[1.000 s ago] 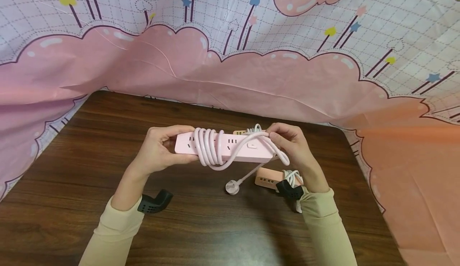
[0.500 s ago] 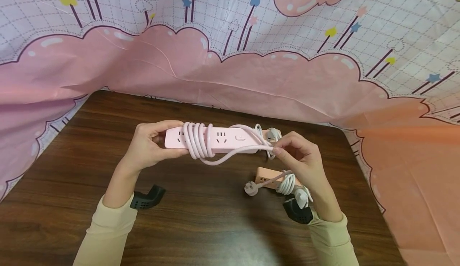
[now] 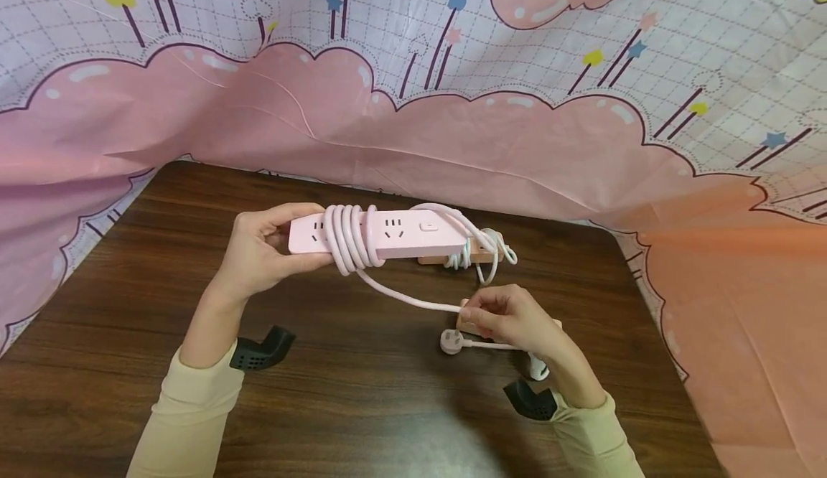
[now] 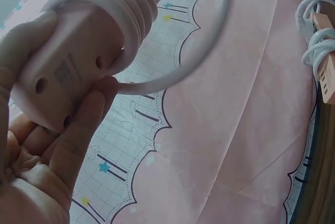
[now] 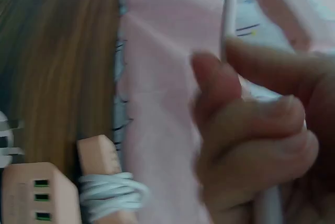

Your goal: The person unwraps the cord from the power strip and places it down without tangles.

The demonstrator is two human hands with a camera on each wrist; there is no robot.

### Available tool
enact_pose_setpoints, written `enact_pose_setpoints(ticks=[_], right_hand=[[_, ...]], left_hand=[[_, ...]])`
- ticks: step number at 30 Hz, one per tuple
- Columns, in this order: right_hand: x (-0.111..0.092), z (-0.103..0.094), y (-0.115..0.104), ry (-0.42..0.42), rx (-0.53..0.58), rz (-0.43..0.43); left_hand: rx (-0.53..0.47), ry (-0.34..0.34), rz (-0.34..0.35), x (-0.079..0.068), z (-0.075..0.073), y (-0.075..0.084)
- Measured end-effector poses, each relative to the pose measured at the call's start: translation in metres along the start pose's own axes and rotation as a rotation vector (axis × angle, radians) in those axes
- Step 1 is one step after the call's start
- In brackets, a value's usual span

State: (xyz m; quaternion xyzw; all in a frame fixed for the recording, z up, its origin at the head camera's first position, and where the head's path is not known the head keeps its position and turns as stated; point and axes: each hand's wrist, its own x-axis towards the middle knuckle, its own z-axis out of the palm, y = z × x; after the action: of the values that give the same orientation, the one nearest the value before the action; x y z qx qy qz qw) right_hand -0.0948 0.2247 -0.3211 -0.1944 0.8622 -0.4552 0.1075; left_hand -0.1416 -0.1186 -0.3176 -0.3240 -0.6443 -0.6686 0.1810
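A pink power strip (image 3: 410, 237) is held in the air by my left hand (image 3: 252, 255), which grips its left end. Several turns of its thick pink cord (image 3: 352, 237) wrap the strip near that hand, and another loop lies over its right end. In the left wrist view, the underside of the strip (image 4: 68, 72) shows screw holes and a printed label. My right hand (image 3: 517, 320) pinches the cord's loose length (image 3: 413, 300) between thumb and forefinger, lower and to the right. From below this hand the round plug (image 3: 451, 341) sticks out leftward on the cord's end.
On the dark wooden table (image 3: 362, 406), a peach power strip wound with white cord (image 3: 481, 250) lies behind the pink one. A second peach strip (image 5: 39, 192) is mostly hidden by my right hand in the head view. Patterned fabric (image 3: 413, 133) hangs round the table's back and sides.
My right hand has moved from the strip's right end down toward me, pulling the cord out into a loose length. My left hand has shifted the strip left and slightly up.
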Motion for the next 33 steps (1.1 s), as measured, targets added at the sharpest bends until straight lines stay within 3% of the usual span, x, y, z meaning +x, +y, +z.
enact_pose_setpoints(ticks=[3, 6, 9, 12, 14, 17, 19, 21, 23, 25, 29, 33], right_hand=[[0.007, -0.005, 0.005, 0.114, 0.09, 0.085], [0.011, -0.016, 0.004, 0.304, 0.215, 0.088], [0.012, -0.027, -0.001, 0.488, 0.37, -0.003], [0.007, -0.036, -0.008, 0.539, 0.532, -0.183], [0.001, -0.038, -0.012, 0.479, 0.642, -0.34], [-0.012, -0.04, -0.016, 0.274, 0.753, -0.543], [-0.021, -0.04, -0.016, 0.117, 0.786, -0.614], [-0.032, -0.039, -0.015, -0.034, 0.78, -0.629], [-0.044, -0.038, -0.014, -0.124, 0.721, -0.587], [-0.057, -0.039, -0.015, -0.159, 0.646, -0.491], [-0.081, -0.043, -0.016, -0.127, 0.44, -0.264], [-0.097, -0.05, -0.007, -0.078, 0.211, -0.171]], left_hand=[[-0.066, -0.046, 0.01, 0.0, 0.002, -0.001], [-0.092, -0.109, 0.032, -0.001, 0.003, -0.004], [-0.08, -0.166, 0.034, -0.001, 0.003, -0.006], [-0.026, -0.187, 0.017, -0.002, 0.003, -0.009], [0.017, -0.18, 0.002, -0.003, 0.002, -0.011], [0.077, -0.143, -0.024, -0.005, 0.0, -0.016], [0.115, -0.107, -0.046, -0.005, -0.002, -0.018], [0.139, -0.067, -0.069, -0.005, -0.005, -0.021], [0.155, -0.032, -0.087, -0.005, -0.006, -0.023], [0.176, -0.006, -0.094, -0.003, -0.009, -0.023], [0.183, 0.021, -0.09, 0.002, -0.012, -0.021], [0.131, 0.034, -0.09, 0.005, -0.015, -0.017]])
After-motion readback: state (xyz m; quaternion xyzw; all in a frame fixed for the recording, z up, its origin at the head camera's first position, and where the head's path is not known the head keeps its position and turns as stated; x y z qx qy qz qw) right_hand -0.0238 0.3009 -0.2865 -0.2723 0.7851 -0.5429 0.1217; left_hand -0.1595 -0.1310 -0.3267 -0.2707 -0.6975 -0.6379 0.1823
